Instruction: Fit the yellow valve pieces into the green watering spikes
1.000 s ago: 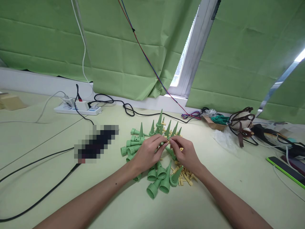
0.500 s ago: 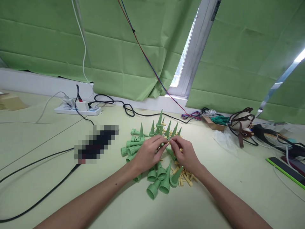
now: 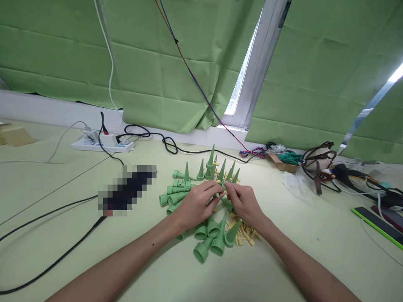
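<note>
My left hand (image 3: 201, 200) is closed in a pinch over the middle of the pile, around a green plastic watering spike that its fingers almost wholly hide. Close against it, my right hand (image 3: 244, 202) pinches a small yellow plastic peg (image 3: 225, 192), and the fingertips of both hands nearly meet. Below the hands lie several green spikes (image 3: 218, 243) with round, hollow threaded ends. Behind them, other green spikes (image 3: 187, 173) stand with their points up. Small yellow pegs (image 3: 247, 235) lie heaped beside and under my right hand.
A white power strip (image 3: 103, 144) with plugs sits at the back left. A blurred-out dark object (image 3: 127, 191) with black cables lies left of the pile. To the right are a small cardboard box (image 3: 283, 163), clear plastic wrap (image 3: 296, 184), a bag (image 3: 319, 159) and a green-edged phone-like device (image 3: 378, 226).
My right hand has shifted slightly down and left, closer to the left fingertips. The green piece that showed between my left fingers is now mostly covered. The pile looks the same.
</note>
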`<state>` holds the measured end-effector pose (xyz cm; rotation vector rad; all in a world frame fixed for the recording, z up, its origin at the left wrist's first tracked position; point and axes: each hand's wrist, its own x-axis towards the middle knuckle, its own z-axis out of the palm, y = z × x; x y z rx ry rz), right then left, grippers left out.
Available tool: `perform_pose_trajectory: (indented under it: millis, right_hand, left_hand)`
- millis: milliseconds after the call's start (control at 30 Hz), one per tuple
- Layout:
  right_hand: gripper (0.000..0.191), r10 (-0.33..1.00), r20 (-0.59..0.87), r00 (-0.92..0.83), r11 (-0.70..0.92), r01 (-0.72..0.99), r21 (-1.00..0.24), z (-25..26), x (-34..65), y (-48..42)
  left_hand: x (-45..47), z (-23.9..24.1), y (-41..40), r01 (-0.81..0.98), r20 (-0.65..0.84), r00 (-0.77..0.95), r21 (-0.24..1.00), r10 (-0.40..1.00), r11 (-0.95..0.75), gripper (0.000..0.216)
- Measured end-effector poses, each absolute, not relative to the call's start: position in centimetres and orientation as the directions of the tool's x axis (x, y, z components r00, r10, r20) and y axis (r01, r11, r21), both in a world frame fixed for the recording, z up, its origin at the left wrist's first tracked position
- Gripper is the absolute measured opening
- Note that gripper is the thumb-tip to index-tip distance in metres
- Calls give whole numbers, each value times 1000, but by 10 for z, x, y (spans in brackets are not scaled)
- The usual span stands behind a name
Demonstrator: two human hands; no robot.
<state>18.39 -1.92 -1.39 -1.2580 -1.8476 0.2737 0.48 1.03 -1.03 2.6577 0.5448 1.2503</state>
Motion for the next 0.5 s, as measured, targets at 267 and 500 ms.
perform_pose_trajectory:
  millis: [267,500]
  right_hand:
    - [40,839,539,-72,457,631,-626,-12,184,-22]
    - [21,854,511,-102,478,540,-693,-10,182,-25]
  left_hand:
    - [6,-7,10,268,726,533,343,435,-900,12]
    - [6,-7,11,279,751,412,436,517,-856,11]
